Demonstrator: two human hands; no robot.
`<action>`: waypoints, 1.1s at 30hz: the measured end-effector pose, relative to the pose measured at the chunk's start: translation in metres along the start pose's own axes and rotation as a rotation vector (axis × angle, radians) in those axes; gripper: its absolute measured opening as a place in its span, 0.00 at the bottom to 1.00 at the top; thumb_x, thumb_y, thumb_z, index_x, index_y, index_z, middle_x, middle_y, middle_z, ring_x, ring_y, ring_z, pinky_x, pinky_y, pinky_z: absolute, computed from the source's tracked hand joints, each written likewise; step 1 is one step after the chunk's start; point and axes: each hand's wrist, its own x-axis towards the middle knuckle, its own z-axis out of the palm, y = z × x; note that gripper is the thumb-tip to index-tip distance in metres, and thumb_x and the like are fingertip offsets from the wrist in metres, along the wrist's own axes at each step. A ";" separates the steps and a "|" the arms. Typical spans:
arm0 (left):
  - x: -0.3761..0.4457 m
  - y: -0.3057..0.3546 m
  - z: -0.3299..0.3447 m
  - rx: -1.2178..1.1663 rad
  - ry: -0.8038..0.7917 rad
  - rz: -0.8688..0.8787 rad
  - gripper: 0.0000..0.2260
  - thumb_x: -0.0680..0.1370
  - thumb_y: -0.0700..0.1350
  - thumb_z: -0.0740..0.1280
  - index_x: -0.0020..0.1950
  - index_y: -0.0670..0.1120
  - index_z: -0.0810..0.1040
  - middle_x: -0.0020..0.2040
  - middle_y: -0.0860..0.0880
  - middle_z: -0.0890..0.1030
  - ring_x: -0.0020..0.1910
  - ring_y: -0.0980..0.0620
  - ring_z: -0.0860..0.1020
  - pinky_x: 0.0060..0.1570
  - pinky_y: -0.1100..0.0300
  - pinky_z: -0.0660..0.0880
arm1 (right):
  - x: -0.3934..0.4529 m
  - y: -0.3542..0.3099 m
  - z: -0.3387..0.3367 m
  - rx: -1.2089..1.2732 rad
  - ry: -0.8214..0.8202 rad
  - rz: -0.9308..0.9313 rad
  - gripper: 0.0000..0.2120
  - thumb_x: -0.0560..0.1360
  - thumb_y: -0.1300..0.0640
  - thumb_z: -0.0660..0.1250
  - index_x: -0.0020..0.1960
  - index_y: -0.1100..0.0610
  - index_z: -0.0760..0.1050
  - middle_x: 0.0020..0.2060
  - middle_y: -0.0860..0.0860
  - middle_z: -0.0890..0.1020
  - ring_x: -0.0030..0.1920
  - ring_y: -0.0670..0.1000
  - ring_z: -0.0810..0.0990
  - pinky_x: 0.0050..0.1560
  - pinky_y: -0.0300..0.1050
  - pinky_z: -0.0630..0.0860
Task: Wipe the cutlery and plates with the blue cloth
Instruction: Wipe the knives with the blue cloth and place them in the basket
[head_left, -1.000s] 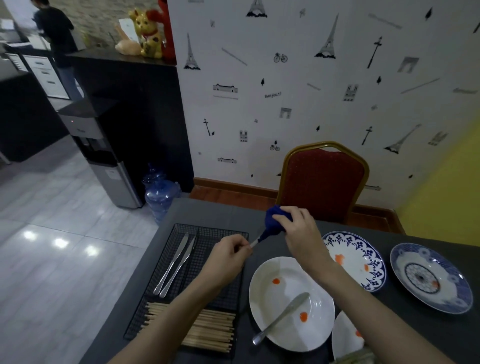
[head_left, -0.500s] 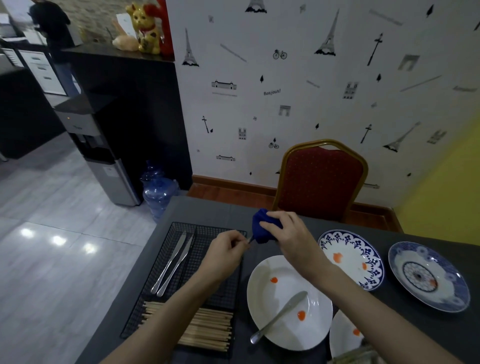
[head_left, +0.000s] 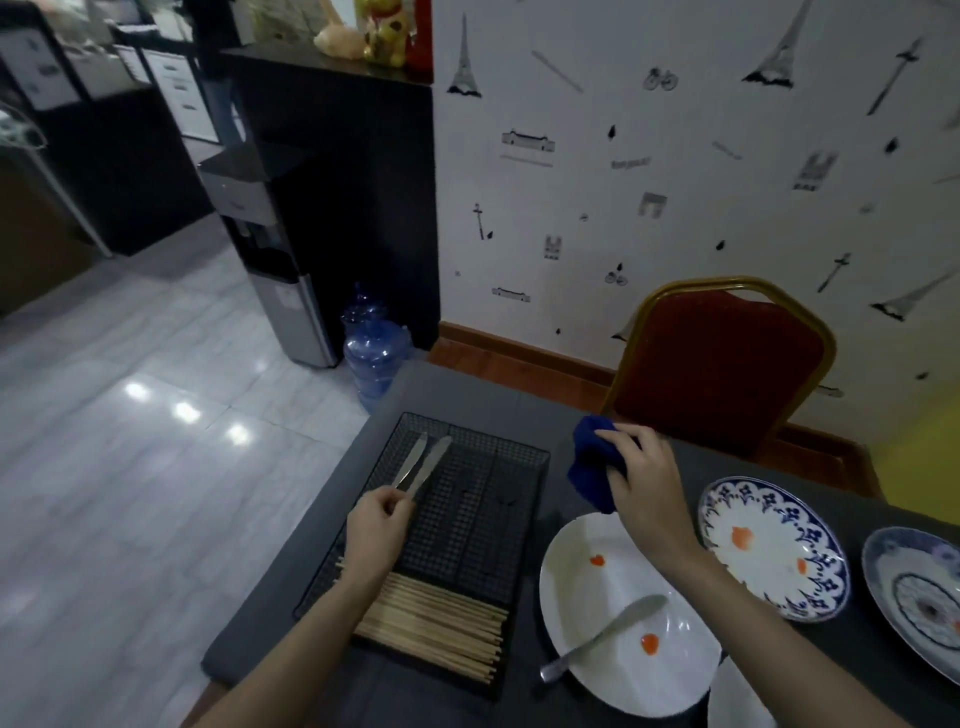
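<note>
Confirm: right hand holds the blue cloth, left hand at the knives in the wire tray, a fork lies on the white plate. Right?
Not quite. The head view shows a knife, not a fork, on the white plate. The rest holds: right hand grips the blue cloth, left hand at the knives in the wire tray.

Two bare forearms, no sleeves, unadorned hands

A small restaurant or café dining room is shown. A dark worktop (head_left: 467, 395) is laid with used plates (head_left: 623, 613) beside a red banquet chair (head_left: 722, 364), Eiffel Tower wallpaper (head_left: 649, 156), a water dispenser (head_left: 280, 291), a lucky-cat figurine (head_left: 387, 31) and marble-look floor tiles (head_left: 130, 415).
</note>
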 end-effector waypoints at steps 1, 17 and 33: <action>0.004 -0.006 0.003 0.033 0.024 0.011 0.09 0.78 0.39 0.64 0.40 0.42 0.81 0.35 0.44 0.81 0.33 0.52 0.76 0.32 0.58 0.69 | -0.004 -0.001 0.003 0.027 0.026 -0.007 0.21 0.71 0.71 0.65 0.62 0.57 0.74 0.59 0.53 0.75 0.57 0.52 0.71 0.58 0.45 0.68; 0.047 -0.024 0.041 0.376 0.034 0.115 0.07 0.77 0.35 0.62 0.49 0.35 0.79 0.48 0.40 0.77 0.45 0.43 0.77 0.43 0.54 0.73 | -0.039 0.005 0.012 0.030 -0.098 -0.067 0.21 0.71 0.69 0.68 0.62 0.57 0.75 0.59 0.51 0.75 0.56 0.50 0.71 0.57 0.42 0.68; -0.083 0.048 0.190 0.981 -0.834 0.720 0.14 0.76 0.50 0.64 0.52 0.41 0.80 0.55 0.44 0.77 0.52 0.46 0.77 0.53 0.54 0.76 | -0.125 0.077 -0.078 -0.126 0.086 0.232 0.22 0.71 0.67 0.68 0.64 0.55 0.74 0.61 0.51 0.73 0.59 0.50 0.71 0.61 0.45 0.69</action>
